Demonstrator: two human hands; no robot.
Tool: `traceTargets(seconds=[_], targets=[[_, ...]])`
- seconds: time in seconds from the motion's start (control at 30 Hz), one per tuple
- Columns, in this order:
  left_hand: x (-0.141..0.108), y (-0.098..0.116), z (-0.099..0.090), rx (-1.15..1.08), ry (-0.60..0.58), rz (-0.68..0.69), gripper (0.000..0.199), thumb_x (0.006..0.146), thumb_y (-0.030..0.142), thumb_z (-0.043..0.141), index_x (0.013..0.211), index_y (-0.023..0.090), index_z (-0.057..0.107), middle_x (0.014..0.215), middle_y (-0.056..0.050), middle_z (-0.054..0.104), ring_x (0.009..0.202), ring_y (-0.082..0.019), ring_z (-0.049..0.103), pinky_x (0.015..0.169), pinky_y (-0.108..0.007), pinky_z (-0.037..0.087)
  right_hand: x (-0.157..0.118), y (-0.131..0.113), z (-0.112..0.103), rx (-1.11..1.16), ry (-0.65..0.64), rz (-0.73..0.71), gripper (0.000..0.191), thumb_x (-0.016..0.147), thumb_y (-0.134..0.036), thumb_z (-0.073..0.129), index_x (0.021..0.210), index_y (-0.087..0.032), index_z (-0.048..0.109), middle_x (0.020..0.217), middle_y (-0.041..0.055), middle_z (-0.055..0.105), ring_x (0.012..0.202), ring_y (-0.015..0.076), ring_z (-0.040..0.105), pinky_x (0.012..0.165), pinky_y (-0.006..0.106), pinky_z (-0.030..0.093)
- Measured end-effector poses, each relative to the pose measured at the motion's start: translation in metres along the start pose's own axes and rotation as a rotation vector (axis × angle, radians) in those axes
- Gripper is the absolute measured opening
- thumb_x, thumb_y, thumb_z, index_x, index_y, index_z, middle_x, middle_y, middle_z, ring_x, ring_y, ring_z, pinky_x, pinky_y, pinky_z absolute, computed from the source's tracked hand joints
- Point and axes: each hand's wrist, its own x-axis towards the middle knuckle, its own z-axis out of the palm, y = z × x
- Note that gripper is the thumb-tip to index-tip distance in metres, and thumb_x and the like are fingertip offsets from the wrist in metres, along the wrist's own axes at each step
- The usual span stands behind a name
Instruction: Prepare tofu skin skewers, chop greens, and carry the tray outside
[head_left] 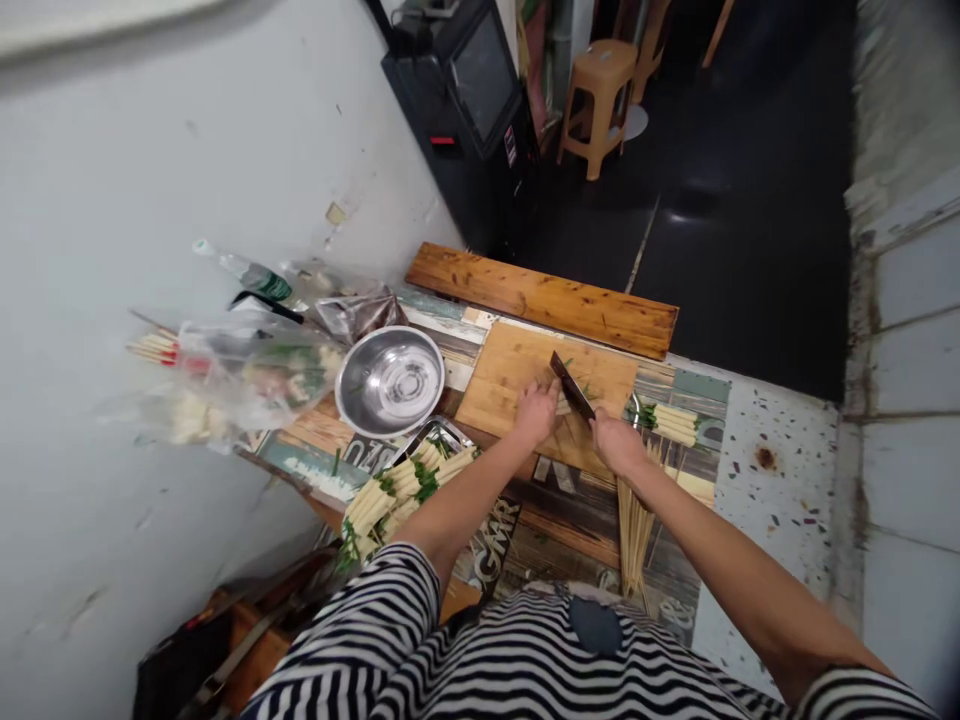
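On the wooden cutting board (495,375), my right hand (615,440) grips the handle of a dark-bladed knife (571,386). The blade points up and to the left across the board. My left hand (537,408) is pressed down just left of the blade, its fingers bent over a pale food roll (562,407) that is partly hidden. Bits of green lie beside the knife. Pale rolls with green filling (401,490) are heaped on a metal tray left of my forearm. More rolls (671,424) lie right of the board.
A steel bowl (390,382) stands left of the board, near plastic bags (255,375) and a bottle (259,278). Thin wooden skewers (636,530) lie right of the board. Beyond the table's far edge is a wooden bench (540,298); a stool (600,100) stands farther off.
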Motion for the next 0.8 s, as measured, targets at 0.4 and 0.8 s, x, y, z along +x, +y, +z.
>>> traceTargets(seconds=[0.4,0.8], targets=[[-0.018,-0.009,-0.032,0.066,-0.336,1.017,0.049,0.093,0.013,0.028,0.130,0.030,0.056,0.135,-0.007,0.059,0.135,-0.021,0.041,0.118,-0.044,0.010,-0.053,0.062,-0.015,0.095,0.207,0.169,0.033,0.100,-0.031,0.026,0.102,-0.012,0.053,0.085,0.0148,0.071,0.076,0.0222,0.068,0.060,0.027,0.037],[-0.056,-0.005,0.015,-0.212,0.189,0.087,0.043,0.090,0.023,0.047,0.131,0.013,0.054,0.130,-0.017,0.057,0.122,-0.027,0.052,0.105,-0.044,0.041,-0.053,0.050,-0.008,-0.261,0.092,-0.202,0.033,0.101,-0.035,0.024,0.109,-0.019,0.052,0.081,0.0078,0.072,0.072,0.0199,0.067,0.052,0.028,0.023]])
